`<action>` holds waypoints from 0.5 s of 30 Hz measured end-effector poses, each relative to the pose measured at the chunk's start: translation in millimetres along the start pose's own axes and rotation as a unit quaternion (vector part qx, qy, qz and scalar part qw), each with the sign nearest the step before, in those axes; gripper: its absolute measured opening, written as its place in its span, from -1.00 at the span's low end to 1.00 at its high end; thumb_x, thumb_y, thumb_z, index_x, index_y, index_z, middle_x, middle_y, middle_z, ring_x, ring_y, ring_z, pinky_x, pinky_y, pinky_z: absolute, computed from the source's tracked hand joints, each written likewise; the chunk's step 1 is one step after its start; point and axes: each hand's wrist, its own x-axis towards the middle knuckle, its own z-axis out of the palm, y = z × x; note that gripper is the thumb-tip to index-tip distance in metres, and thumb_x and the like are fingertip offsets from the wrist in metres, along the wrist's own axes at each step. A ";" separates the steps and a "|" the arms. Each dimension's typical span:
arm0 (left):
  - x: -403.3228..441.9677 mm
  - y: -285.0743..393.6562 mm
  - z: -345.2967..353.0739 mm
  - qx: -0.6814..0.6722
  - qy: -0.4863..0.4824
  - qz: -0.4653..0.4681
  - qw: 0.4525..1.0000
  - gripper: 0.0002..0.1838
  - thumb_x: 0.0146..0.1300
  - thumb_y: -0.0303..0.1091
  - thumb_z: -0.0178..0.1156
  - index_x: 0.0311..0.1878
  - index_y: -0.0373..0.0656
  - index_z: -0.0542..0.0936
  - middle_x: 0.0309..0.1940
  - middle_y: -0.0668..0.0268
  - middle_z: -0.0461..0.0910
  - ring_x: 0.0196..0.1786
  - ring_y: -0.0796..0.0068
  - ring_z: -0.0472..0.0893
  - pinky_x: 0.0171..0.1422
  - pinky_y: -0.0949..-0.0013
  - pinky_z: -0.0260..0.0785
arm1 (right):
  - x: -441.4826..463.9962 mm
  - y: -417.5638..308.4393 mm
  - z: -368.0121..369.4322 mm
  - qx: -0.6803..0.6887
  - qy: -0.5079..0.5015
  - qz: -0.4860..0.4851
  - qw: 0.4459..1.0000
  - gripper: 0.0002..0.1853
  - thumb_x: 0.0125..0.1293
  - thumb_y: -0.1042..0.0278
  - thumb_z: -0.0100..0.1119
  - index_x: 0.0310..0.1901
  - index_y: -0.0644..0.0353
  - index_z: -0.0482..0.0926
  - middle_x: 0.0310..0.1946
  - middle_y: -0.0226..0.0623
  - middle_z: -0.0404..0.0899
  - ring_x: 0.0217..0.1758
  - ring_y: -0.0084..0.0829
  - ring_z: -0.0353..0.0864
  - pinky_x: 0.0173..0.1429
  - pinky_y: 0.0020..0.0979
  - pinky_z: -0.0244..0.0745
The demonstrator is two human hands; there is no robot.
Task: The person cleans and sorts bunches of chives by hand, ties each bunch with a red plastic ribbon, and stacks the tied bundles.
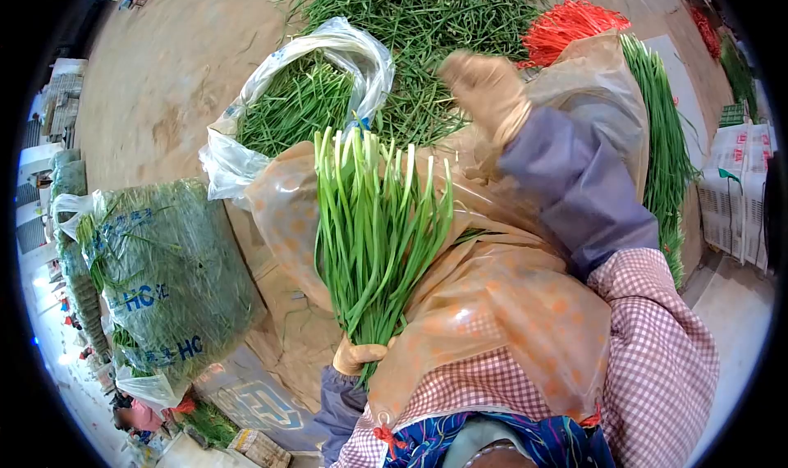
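Observation:
My left hand [359, 356], in a tan glove, is closed around the lower, leafy end of a bunch of Chinese chives [373, 230]. The bunch stands up over my lap with its pale cut ends at the top. My right hand [486, 95], also gloved, is raised to the right of the bunch, apart from it. Motion smears its fingers, so their state is unclear. Beneath both arms a tan plastic apron [509, 296] covers my lap, and a purple sleeve guard [574, 181] covers my right forearm.
An open clear plastic bag [373, 58] holds green cuttings ahead. Loose greens [410, 13] cover the floor behind it. Red ties [570, 29] and stacked chives [661, 140] lie to the right. A full wrapped bag [168, 271] stands left; white crates [735, 197] are far right.

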 end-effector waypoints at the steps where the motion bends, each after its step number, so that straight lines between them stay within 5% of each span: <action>1: -0.2 0.1 -0.4 0.031 0.012 -0.003 0.999 -0.39 -0.17 -0.44 0.42 0.07 -0.30 0.56 -0.15 0.28 0.66 -0.16 0.43 0.61 0.00 0.34 0.47 | 15.8 26.7 -11.7 -0.079 0.001 0.153 0.985 -0.79 0.36 0.36 0.23 -0.03 0.21 0.67 -0.26 -0.19 0.73 -0.22 -0.42 0.70 -0.02 -0.41 0.62; 3: -1.0 2.4 0.9 0.093 0.037 -0.007 0.995 -0.41 -0.16 -0.48 0.41 0.07 -0.29 0.56 -0.15 0.28 0.67 -0.14 0.42 0.61 0.00 0.33 0.48 | 21.9 -39.7 -38.4 -0.167 -0.012 0.030 0.985 -0.76 0.35 0.36 0.23 0.01 0.19 0.64 -0.22 -0.26 0.73 -0.21 -0.38 0.71 0.00 -0.39 0.64; 6: 0.2 12.5 14.8 0.017 0.028 -0.006 0.999 -0.42 -0.15 -0.55 0.39 0.07 -0.28 0.57 -0.13 0.29 0.66 -0.13 0.40 0.62 0.03 0.31 0.49 | 12.6 -98.6 -26.8 0.039 -0.101 -0.075 0.991 -0.72 0.29 0.19 0.27 -0.06 0.15 0.64 -0.06 -0.26 0.67 0.01 -0.30 0.64 0.14 -0.27 0.53; 9: -1.9 21.5 33.6 0.038 0.088 -0.009 0.995 -0.42 -0.13 -0.57 0.40 0.08 -0.28 0.56 -0.08 0.28 0.65 -0.09 0.40 0.61 0.06 0.31 0.49 | 14.1 -117.7 -10.6 -0.141 -0.278 -0.160 0.937 -0.68 0.22 0.04 0.27 -0.16 0.10 0.65 -0.02 -0.23 0.58 0.15 -0.23 0.54 0.31 -0.13 0.33; 11: -3.0 22.3 38.4 0.100 0.102 0.006 0.990 -0.43 -0.11 -0.55 0.41 0.09 -0.28 0.56 -0.05 0.28 0.64 -0.06 0.41 0.60 0.07 0.31 0.49 | 20.9 -111.2 4.5 -0.249 -0.383 -0.106 0.883 -0.62 0.15 -0.02 0.28 -0.15 0.11 0.65 -0.09 -0.21 0.57 0.07 -0.14 0.54 0.25 -0.02 0.31; 15: -4.3 26.1 43.2 0.117 0.101 -0.003 0.988 -0.43 -0.08 -0.53 0.42 0.10 -0.28 0.55 -0.01 0.29 0.62 -0.01 0.43 0.59 0.08 0.31 0.49 | 13.5 -91.1 25.0 -0.145 -0.379 -0.103 0.908 -0.62 0.15 0.01 0.27 -0.13 0.11 0.65 -0.07 -0.22 0.59 0.08 -0.15 0.55 0.26 -0.03 0.31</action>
